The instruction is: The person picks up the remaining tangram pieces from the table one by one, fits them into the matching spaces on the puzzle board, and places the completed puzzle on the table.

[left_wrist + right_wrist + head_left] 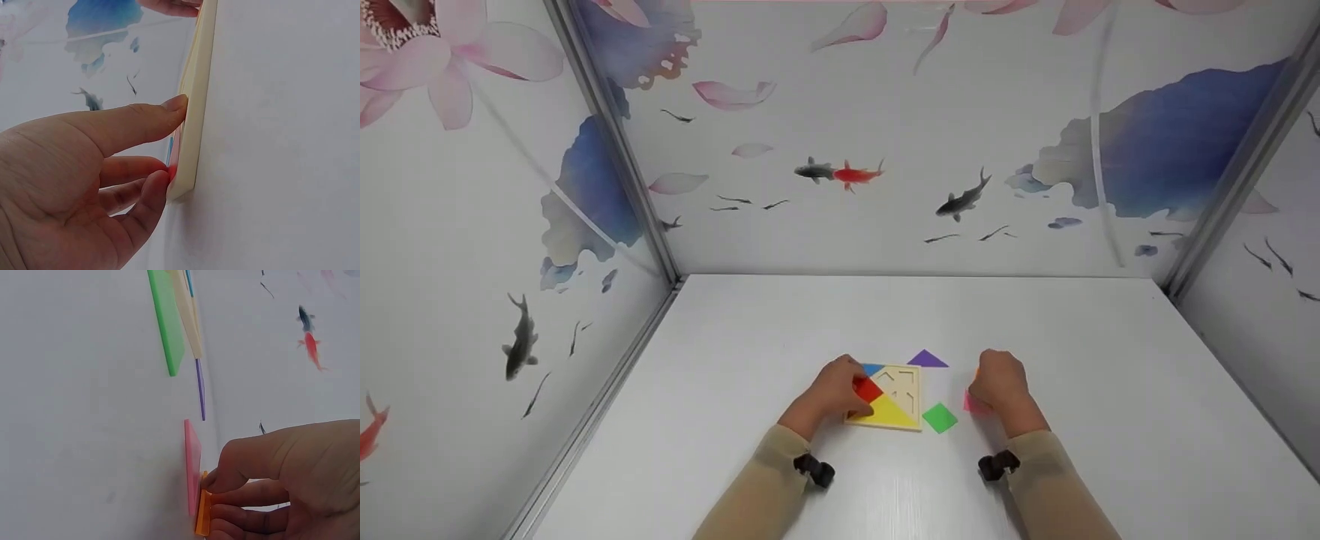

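Observation:
A wooden tangram tray (pixel 912 384) lies on the table, with a blue piece (pixel 872 369), a red piece (pixel 869 390) and a yellow triangle (pixel 889 414) in it. My left hand (pixel 831 391) holds the tray at its left side; in the left wrist view the thumb touches the tray's edge and the fingertips are by the red piece. To the right of the tray, my right hand (pixel 1003 386) pinches an orange tangram piece (pixel 203 514), seen on edge in the right wrist view. A pink piece (pixel 975 403) lies beside that hand, partly covered by it.
A purple triangle (pixel 928 359) lies by the tray's far right corner. The green square (pixel 940 418) sits between tray and right hand. White panels (pixel 840 240) with painted fish and petals enclose the white table (pixel 735 322) at back and sides.

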Tool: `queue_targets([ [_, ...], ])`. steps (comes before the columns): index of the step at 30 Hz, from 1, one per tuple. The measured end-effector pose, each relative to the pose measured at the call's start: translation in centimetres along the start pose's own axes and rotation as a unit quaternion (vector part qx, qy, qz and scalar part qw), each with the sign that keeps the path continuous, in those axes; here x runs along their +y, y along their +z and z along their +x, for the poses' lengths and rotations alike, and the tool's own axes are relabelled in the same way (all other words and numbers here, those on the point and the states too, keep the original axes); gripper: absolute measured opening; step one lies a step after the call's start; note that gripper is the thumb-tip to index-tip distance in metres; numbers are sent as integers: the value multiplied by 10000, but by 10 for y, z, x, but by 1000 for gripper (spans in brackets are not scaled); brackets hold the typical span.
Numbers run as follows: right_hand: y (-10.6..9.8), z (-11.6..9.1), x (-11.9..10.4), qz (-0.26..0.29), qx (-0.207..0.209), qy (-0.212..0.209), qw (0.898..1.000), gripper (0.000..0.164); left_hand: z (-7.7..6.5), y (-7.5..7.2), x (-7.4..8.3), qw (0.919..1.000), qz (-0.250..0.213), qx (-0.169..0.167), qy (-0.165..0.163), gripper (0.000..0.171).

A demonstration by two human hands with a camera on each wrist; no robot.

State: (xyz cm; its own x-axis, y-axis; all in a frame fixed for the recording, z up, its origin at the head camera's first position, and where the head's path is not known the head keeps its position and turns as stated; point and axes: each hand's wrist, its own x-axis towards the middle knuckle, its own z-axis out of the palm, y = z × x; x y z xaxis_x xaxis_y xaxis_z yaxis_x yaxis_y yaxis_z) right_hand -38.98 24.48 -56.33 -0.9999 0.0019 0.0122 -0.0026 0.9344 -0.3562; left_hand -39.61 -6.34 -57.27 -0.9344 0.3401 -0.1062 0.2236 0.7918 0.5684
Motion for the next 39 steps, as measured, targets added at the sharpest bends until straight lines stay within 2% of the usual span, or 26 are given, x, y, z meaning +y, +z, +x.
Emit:
queue_targets([
  [8, 1, -4, -7, 22, -55, 233, 9997, 20, 0, 2, -3, 9999, -158, 5, -42, 55],
  [15, 3, -5, -9, 44, -119, 260, 9996, 22, -3, 1, -4, 9999, -120, -5, -29, 55],
  [21, 1, -2, -10, 159, -228, 462, 9985, 26, -1, -2, -1, 9999, -118, 34, -47, 55],
  [31, 0, -2, -10, 100, -9, 465, 9989, 26, -1, -1, 0, 10000, -97, 19, -4, 50],
  [39, -4, -5, -16, 27, 255, 431, 9987, 15, -1, -1, 1, 9996, -242, 17, -116, 56],
])
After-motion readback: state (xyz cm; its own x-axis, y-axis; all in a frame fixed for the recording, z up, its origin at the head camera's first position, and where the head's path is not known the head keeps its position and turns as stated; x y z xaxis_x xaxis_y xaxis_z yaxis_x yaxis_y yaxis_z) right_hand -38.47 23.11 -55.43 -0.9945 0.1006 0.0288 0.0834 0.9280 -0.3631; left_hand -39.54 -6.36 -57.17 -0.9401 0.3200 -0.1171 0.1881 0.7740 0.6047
